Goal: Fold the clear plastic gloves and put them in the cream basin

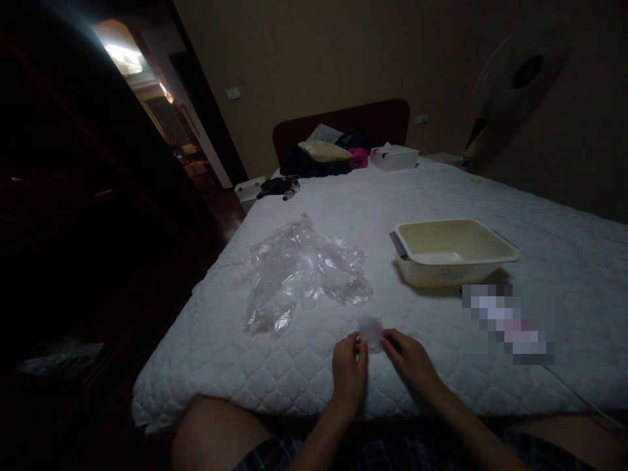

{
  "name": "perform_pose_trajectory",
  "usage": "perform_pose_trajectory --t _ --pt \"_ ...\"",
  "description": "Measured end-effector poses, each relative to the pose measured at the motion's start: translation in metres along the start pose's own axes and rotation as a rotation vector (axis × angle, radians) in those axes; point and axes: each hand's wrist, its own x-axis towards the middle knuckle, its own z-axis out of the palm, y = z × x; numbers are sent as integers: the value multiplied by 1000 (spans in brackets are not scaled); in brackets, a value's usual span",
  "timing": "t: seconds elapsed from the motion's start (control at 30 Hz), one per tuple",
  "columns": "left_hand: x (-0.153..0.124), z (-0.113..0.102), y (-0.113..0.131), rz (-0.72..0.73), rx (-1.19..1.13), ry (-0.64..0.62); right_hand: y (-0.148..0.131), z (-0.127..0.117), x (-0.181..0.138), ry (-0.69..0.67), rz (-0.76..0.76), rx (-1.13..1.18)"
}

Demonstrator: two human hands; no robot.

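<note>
My left hand (349, 370) and my right hand (411, 362) rest near the front edge of a white quilted mattress (441, 190). Both pinch a small piece of clear plastic (371, 330) between their fingertips, held between the two hands just above the quilt. A crumpled heap of clear plastic bags (301, 271) lies to the left, a little beyond my hands. A cream plastic basin (451, 250) stands to the right, further back.
Pillows, dark and pink cloth (338, 156) and a white box (394, 157) lie by the dark headboard. A standing fan (515, 85) is at the far right. The floor and doorway at the left are dark. A blurred patch (507, 324) sits right of my hands.
</note>
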Motion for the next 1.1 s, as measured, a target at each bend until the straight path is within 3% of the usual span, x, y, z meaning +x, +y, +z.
perform_pose_trajectory --t 0.27,0.53,0.93,1.03,1.1 --pt "0 6 -5 60 58 34 -1 3 1 53 79 -38" --pt "8 7 -3 178 212 52 -8 -3 8 11 17 -119" --pt "10 -2 -1 301 364 -92 5 1 9 -16 -133 -146" --pt "10 -2 -2 344 436 -45 4 0 9 -32 -138 -162" --pt "11 -1 -4 450 482 18 4 0 9 -37 -142 -166"
